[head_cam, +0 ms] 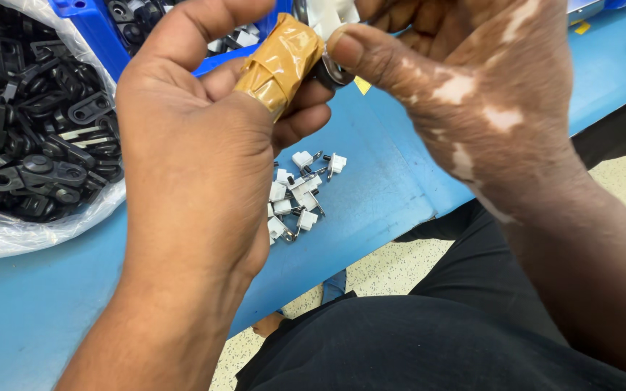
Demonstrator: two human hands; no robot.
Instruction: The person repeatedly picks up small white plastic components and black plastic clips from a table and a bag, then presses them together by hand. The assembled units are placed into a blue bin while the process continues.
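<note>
While both hands are raised close to the camera above a blue surface, a small metal ring-shaped part is pinched between them. The left hand is seen from the back, its fingers curled in a narrow grip; its thumb is wrapped in tan tape, and the taped tip is pressed against the metal part. The right hand is also seen from the back, with its thumb laid on the same part from the other side, so the part is held at the top centre of the view, above the surface and not resting on it. Something white is partly hidden behind the right hand's fingers; what it is cannot be told.

Below the hands, a small heap of white plastic pieces with metal pins is spread on the surface. At the left, a clear plastic bag filled with black plastic clips is lying on the surface. Behind it, a blue bin holding more dark parts is seen. Dark trousers and a speckled floor are visible beneath the surface edge.
</note>
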